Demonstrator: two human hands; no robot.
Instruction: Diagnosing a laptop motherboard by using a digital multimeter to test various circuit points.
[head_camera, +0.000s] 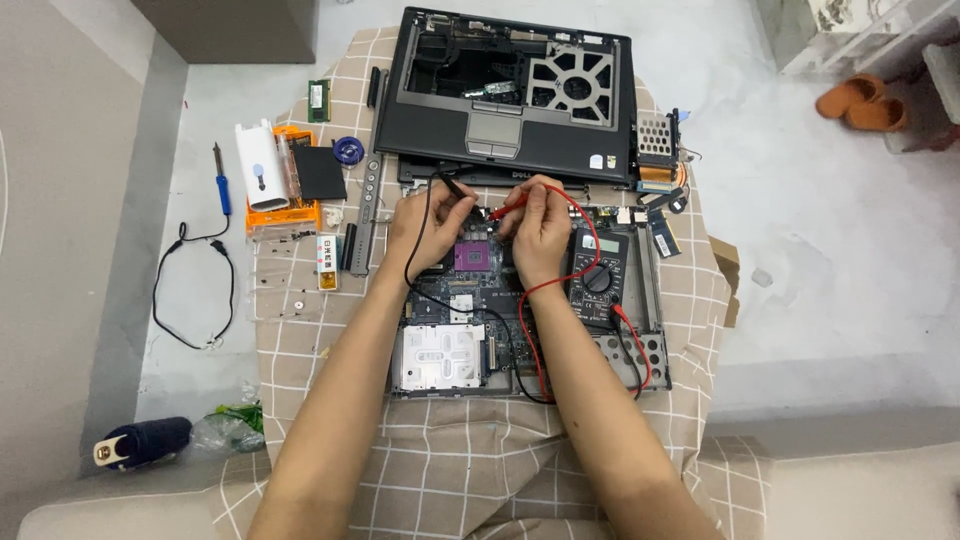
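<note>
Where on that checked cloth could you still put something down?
Bare cloth lies below the motherboard, between the forearms, and left of it under the orange box. Around both hands, the meter and laptop shell, it is crowded.

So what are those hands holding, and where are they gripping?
The left hand pinches a black probe by its handle. The right hand pinches a red probe the same way. Both tips point at the circuit board.
</note>
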